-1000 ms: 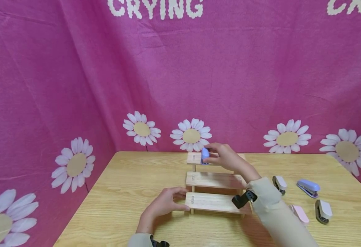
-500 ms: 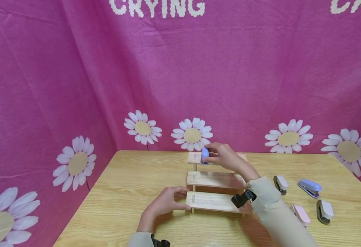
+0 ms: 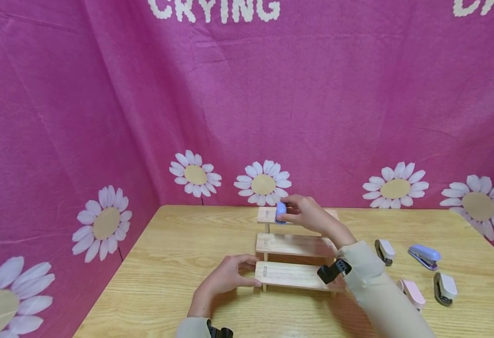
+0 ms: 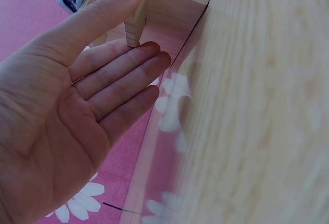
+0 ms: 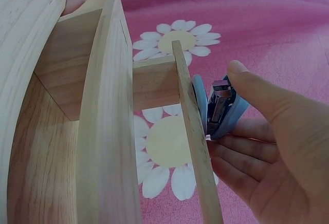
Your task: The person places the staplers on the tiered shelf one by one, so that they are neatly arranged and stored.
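Observation:
A three-tier wooden step shelf (image 3: 291, 276) stands on the table. On its top tier sits a blue stapler (image 3: 281, 212), which my right hand (image 3: 310, 215) pinches between thumb and fingers. The right wrist view shows the stapler (image 5: 229, 108) end-on against the top board, its metal part facing the camera. My left hand (image 3: 230, 273) holds the left end of the lowest tier, thumb at the front corner and fingers at the back one. In the left wrist view those fingers (image 4: 121, 80) are nearly straight beside the board's end.
Right of the shelf lie a white stapler (image 3: 384, 252), another blue stapler (image 3: 425, 256), a pink stapler (image 3: 412, 294) partly behind the right sleeve, and a second white stapler (image 3: 445, 288). A pink flowered cloth (image 3: 314, 117) hangs behind and left of the wooden table (image 3: 154, 281).
The head view has shifted very slightly. Both hands, the stapler and the shelf keep their places.

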A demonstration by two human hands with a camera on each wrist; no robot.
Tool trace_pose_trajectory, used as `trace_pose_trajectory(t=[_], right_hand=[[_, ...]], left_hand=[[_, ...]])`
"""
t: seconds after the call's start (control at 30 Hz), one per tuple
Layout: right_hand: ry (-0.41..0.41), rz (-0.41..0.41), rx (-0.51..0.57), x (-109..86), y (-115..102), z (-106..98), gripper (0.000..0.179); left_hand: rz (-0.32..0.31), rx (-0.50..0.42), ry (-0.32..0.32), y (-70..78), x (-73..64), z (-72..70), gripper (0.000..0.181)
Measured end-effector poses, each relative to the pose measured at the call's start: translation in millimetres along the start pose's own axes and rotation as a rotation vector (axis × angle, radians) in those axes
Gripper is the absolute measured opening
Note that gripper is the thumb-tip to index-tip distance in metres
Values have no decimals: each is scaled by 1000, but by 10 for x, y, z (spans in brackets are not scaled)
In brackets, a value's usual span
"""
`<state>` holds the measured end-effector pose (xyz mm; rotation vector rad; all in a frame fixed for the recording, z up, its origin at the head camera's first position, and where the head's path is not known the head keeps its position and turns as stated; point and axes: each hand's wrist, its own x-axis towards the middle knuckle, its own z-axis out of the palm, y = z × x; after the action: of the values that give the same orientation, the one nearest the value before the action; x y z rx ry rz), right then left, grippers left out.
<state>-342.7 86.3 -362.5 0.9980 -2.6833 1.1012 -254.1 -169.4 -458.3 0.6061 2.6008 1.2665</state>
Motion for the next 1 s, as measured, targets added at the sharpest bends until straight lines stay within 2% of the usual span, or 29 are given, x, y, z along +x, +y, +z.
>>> trace_pose_trajectory(t=[0.23,0.43,0.7,1.0], right_hand=[[4,47,23,-67,12,-41,59],[13,57,21,-214,46,-163,59],[78,44,-83,-528,113,-362,59],[112,123,-127,-942,183,-528,60]], left_hand=[[10,3,-10,-5,-4,24,53],[8,13,-10,-23,-4,15,57],[6,20,-9,-9,-22,-4,58],[7,4,-6,5,-17,9,57]])
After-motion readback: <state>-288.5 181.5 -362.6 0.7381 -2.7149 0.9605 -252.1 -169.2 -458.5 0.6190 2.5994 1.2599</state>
